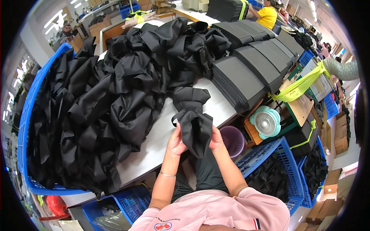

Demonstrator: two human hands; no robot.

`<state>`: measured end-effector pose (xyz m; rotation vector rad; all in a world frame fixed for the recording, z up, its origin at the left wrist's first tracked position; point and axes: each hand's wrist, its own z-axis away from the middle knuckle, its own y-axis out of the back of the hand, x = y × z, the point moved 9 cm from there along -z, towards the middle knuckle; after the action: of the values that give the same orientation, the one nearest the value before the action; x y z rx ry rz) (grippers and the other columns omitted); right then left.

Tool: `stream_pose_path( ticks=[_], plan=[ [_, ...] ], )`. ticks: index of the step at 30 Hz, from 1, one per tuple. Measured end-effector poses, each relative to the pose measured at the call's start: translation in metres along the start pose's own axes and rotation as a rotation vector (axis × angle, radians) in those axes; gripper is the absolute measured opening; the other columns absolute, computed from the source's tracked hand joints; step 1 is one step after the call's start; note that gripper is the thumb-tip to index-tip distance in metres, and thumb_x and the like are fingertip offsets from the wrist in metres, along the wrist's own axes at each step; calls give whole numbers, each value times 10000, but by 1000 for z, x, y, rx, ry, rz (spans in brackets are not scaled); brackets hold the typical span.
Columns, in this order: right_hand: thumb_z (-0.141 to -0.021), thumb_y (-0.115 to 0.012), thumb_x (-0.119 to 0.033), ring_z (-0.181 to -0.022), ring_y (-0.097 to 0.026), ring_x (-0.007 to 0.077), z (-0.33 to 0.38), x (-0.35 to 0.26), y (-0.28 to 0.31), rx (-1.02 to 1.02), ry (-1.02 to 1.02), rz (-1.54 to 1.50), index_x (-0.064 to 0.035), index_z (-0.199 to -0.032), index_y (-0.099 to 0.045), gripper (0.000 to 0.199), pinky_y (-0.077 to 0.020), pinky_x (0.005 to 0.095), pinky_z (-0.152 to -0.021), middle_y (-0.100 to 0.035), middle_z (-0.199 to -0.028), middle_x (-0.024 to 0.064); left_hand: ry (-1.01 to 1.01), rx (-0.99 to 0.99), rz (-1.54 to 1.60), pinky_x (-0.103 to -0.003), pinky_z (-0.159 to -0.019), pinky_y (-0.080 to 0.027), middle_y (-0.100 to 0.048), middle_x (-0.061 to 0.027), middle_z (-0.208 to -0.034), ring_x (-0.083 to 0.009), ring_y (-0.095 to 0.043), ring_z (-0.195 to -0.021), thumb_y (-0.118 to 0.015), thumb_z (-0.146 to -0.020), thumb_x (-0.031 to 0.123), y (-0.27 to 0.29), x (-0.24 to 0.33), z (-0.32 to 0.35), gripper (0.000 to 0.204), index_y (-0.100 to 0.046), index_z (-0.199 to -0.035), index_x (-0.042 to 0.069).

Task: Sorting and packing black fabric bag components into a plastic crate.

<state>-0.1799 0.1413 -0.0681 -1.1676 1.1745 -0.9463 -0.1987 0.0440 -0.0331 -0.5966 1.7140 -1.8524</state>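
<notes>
A black fabric piece point(197, 131) hangs between my two hands just past the table's front edge. My left hand point(176, 141) grips its left side, where a small loop of fabric stands out by the fingers. On its right side my right hand point(216, 139) is closed, with the fingertips partly hidden behind the cloth. The piece sags open in the middle, and its far end point(190, 96) rests on the white table point(144, 154). A big heap of crumpled black fabric pieces point(131, 84) lies to the left and beyond.
Stacks of flat black pieces point(246, 77) stand on the table at the right. A blue crate point(25, 142) borders the heap on the left. Below right are a purple basket point(233, 141), a turquoise fan point(266, 122) and another blue crate point(287, 169). A person in yellow point(267, 17) sits far off.
</notes>
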Motion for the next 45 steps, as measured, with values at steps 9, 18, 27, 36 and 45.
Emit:
stream_pose_path(
  ticks=[9,18,27,36,45],
  plan=[
    [-861,-713,-104,-597,-647,176,-22,-9,-68,121,-77,911,-102,-977,-583,174,-474,381,-512,-662,-744,-50,-458,150,-906,-267,-885,-532,-667,-57,-1168,-130,-666,-957,-723,-838,-61,-31,61,34,318,-653,-1132,39],
    [-830,-701,-99,-639,-635,324,30,-65,-95,479,692,2057,-70,-1081,-611,268,-512,403,-610,-642,-768,109,-955,554,-1714,-272,-726,-486,-581,-41,-1208,-144,-604,-902,-645,-750,-104,-57,69,90,498,-624,-1220,59],
    [-821,-750,-199,-972,-605,287,28,-210,-143,839,1092,2616,-107,-1005,-693,214,-468,424,-855,-637,-1011,65,-168,-574,-672,-361,-896,-494,-581,-213,-1226,-233,-601,-1064,-572,-950,2,-218,-94,151,239,-594,-1185,-33],
    [-907,-585,-123,-842,-629,320,33,-202,-156,672,1110,2752,-69,-877,-668,103,-515,420,-776,-621,-870,106,122,-1132,-266,-382,-906,-476,-585,-116,-1216,-287,-577,-918,-528,-982,78,-321,-149,199,282,-543,-1257,18],
    [-798,-586,-45,-873,-614,273,119,-31,-99,471,511,2921,-65,-913,-531,129,-549,362,-665,-571,-894,100,-92,7,-735,-401,-977,-433,-567,-121,-1310,-240,-531,-1190,-626,-968,350,-59,-122,103,480,-495,-1330,63]
  ],
)
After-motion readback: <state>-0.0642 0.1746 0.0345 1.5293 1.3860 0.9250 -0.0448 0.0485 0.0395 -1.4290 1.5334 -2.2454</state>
